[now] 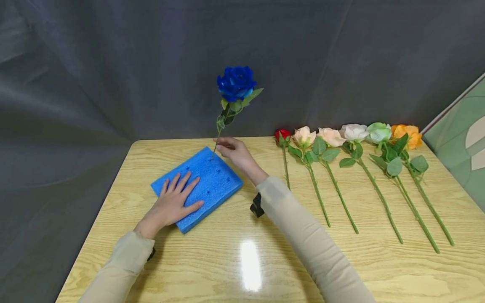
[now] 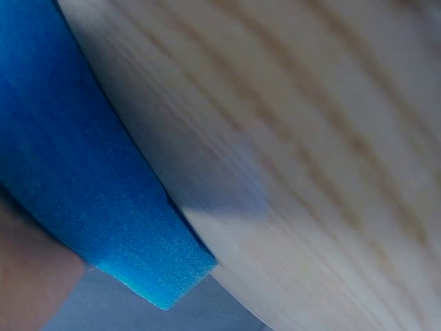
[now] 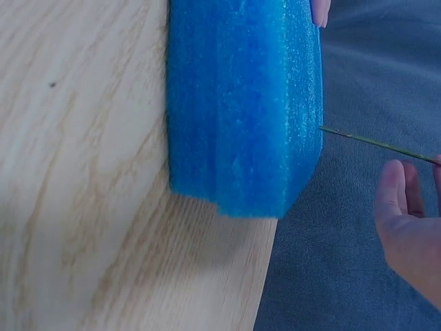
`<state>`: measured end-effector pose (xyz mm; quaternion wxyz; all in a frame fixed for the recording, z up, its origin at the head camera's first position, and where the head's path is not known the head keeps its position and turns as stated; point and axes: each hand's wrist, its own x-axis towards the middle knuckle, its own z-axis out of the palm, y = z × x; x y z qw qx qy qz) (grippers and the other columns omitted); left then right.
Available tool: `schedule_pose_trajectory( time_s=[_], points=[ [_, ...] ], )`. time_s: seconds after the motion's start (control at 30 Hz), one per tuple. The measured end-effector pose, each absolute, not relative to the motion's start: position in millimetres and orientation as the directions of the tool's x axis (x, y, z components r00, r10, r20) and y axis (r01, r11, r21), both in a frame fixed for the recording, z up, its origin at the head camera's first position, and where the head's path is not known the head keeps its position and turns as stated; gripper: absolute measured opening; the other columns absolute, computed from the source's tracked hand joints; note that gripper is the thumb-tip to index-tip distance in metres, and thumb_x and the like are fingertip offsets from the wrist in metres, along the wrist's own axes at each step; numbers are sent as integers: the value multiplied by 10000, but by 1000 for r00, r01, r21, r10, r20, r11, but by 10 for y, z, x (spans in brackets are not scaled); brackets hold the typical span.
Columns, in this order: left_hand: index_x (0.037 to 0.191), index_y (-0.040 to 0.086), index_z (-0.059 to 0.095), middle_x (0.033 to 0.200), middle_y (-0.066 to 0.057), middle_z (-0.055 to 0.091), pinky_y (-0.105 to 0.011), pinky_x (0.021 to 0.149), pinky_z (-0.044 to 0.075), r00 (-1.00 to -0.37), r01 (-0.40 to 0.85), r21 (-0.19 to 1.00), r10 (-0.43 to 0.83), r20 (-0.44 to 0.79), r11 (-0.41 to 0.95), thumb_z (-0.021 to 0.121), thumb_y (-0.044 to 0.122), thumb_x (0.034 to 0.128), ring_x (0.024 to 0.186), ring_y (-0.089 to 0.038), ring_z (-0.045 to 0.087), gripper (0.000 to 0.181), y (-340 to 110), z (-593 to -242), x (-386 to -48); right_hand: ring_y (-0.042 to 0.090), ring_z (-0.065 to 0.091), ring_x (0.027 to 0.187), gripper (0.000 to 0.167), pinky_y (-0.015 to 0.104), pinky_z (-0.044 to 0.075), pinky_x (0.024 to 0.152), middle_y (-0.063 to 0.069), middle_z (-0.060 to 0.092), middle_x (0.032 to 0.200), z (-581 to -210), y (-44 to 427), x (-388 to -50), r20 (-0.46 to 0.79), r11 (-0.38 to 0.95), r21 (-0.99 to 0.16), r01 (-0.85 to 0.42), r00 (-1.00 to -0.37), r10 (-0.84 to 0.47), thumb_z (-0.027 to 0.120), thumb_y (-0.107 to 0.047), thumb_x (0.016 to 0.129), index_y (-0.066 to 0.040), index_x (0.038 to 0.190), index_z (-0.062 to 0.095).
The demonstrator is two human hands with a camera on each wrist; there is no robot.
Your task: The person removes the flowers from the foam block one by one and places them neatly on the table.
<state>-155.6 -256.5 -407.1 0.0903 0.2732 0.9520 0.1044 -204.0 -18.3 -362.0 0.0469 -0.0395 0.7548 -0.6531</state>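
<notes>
A blue rose (image 1: 236, 83) stands with its thin stem (image 3: 372, 141) set in the top of a blue foam block (image 1: 217, 179), leaning slightly right. Around the lower stem is my right hand (image 1: 238, 153). In the right wrist view, that hand's thumb (image 3: 391, 181) sits apart from the stem, while one finger at the frame's edge appears to touch it. My left hand (image 1: 172, 204) rests on the block's near left part, fingers spread. Several small holes dot the foam. Only a blurred bit of the left hand (image 2: 31, 276) shows in the left wrist view.
Several roses lie in a row on the wooden table (image 1: 212, 261) at right: red (image 1: 282, 135), two peach (image 1: 304, 136), white (image 1: 355, 132), green (image 1: 379, 132) and orange (image 1: 407, 135). A dark cloth (image 1: 170, 63) hangs behind the table; a green panel (image 1: 462, 139) stands at far right.
</notes>
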Motion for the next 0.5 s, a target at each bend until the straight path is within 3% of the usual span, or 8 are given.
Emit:
schedule_pose_trajectory(
  time_s=[0.5],
  points=[
    [1542,197,208,1618,-139,100,-666,1143,28,-837,497,242,534,-121,834,478,573,927,1479,-426,28,770,-2558,-4076,-1563,316,596,1156,311,369,497,1002,213,609,1239,-3635,-181,-2053,-9,32,-999,8,-999,-43,544,-163,978,45,1200,610]
  ],
)
